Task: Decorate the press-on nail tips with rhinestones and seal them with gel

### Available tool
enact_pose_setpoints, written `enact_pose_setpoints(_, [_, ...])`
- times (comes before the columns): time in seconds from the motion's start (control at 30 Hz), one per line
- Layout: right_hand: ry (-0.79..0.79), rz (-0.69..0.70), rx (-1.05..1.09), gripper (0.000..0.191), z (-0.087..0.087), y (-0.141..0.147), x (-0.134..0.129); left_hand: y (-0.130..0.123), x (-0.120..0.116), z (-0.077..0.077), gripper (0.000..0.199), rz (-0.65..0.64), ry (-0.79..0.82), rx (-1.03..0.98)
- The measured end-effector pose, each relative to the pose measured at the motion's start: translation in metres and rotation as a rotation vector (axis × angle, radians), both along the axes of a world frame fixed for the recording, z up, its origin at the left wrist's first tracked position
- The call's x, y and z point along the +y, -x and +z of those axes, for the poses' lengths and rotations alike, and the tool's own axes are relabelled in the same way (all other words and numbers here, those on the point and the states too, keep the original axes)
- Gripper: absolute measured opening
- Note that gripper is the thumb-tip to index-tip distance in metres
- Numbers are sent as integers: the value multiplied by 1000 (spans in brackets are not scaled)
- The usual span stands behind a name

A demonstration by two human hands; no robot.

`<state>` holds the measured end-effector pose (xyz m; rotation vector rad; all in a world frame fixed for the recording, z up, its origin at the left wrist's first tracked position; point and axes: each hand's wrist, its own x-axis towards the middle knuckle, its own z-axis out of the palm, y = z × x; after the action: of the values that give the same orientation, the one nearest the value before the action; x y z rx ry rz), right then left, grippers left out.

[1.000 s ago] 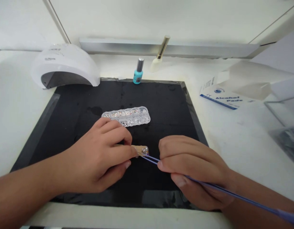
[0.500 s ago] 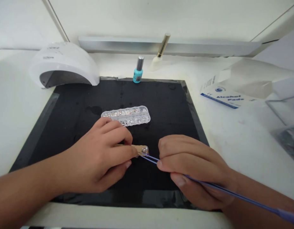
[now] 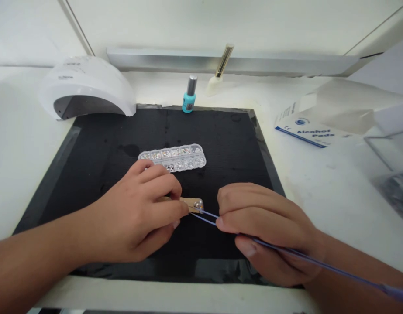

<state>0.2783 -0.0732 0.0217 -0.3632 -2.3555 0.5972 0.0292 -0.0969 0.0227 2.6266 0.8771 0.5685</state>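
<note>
The compartment case [image 3: 184, 157] lies on the mat [image 3: 227, 139] at mid-frame, behind the left hand [image 3: 149, 209]. The lamp [image 3: 96, 78] stands upper left, one bottle [image 3: 189, 98] at upper centre, another bottle [image 3: 222, 69] behind it rightward, the box [image 3: 314, 131] upper right on the desk [image 3: 322, 187].

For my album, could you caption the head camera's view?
The left hand holds a tan stick with a shiny tip; the right hand holds purple tweezers close by.

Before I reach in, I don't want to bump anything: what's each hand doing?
Left hand: closed, pinching the tan strip.
Right hand: closed, holding the purple tweezers.
</note>
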Motion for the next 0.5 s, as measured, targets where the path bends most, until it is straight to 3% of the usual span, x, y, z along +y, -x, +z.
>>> enact_pose_setpoints(0.3, [69, -52, 62, 17, 4, -9, 1, -1, 0, -1, 21, -9, -69, 22])
enact_pose_setpoints(0.5, [162, -65, 229, 18, -8, -8, 9, 1, -1, 0, 19, 24, -20, -32])
